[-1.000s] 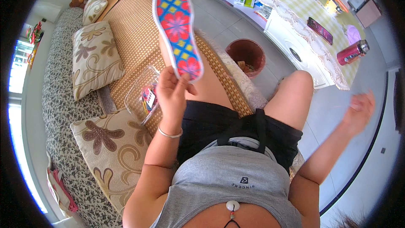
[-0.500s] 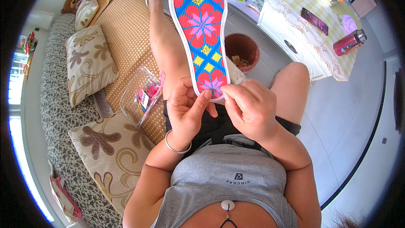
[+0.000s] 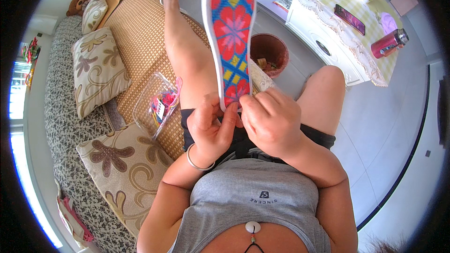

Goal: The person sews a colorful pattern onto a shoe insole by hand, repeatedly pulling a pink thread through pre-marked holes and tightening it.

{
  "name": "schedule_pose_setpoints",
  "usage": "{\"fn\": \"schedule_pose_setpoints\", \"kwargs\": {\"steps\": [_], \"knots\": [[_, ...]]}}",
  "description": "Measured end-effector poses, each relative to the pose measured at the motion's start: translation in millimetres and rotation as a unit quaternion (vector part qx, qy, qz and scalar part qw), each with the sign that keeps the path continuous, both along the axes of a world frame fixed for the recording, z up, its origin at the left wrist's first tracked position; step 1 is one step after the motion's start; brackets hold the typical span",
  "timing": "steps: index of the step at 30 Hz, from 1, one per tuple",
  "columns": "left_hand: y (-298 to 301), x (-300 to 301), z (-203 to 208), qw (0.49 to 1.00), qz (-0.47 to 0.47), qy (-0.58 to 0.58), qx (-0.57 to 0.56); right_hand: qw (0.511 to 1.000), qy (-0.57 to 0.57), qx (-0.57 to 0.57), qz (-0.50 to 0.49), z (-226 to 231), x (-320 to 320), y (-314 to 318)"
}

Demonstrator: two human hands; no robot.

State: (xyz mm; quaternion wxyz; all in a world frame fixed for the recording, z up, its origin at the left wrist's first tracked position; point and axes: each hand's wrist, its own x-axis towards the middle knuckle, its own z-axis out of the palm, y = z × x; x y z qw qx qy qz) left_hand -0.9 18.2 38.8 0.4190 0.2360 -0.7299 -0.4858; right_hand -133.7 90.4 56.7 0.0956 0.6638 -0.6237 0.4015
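A long embroidered shoe insole (image 3: 234,28) stretches away from me, patterned with red and pink flowers, blue bands and yellow diamonds inside a white border. My left hand (image 3: 210,124) grips its near, rounded end, with the thumb on the patterned face and the other fingers behind. At the same end, my right hand (image 3: 271,119) is closed in a pinch, its fingertips against the right part of the stitched face. Whatever sits between those fingertips is too small or hidden to make out. The insole's far end runs out of the top of the view.
On the woven seat mat to my left lies a clear plastic box (image 3: 157,105) of colourful threads, near patterned cushions (image 3: 101,72). A reddish waste bin (image 3: 269,54) stands on the floor ahead. The cloth-covered table at right holds a phone (image 3: 349,19) and a red flask (image 3: 389,43).
The insole has tilted and shifted right, so its patterned face looks narrower. My left hand has moved slightly right with it, while my right hand has shifted a little left.
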Motion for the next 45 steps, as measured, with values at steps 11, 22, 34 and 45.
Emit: {"fn": "schedule_pose_setpoints", "kwargs": {"steps": [11, 22, 34, 45], "knots": [[0.8, -0.8, -3.7, 0.999, 0.011, -0.013, -0.027, 0.998, -0.047, 0.021, -0.019, -8.4, 2.6, 0.5], [-6.8, -0.4, 2.8, 0.924, -0.148, 0.179, 0.303, 0.493, -0.843, 0.112, 0.183, -26.6, 1.7, 1.9], [-53.6, 28.2, -1.4, 0.920, -0.034, 0.232, 0.313, 0.230, -0.897, -0.216, 0.310, -35.5, -123.8, 37.2], [-119.9, 72.0, -19.8, 0.713, -0.143, 0.418, 0.545, 0.645, -0.607, -0.370, -0.280, -28.0, -211.6, 133.9]]}}
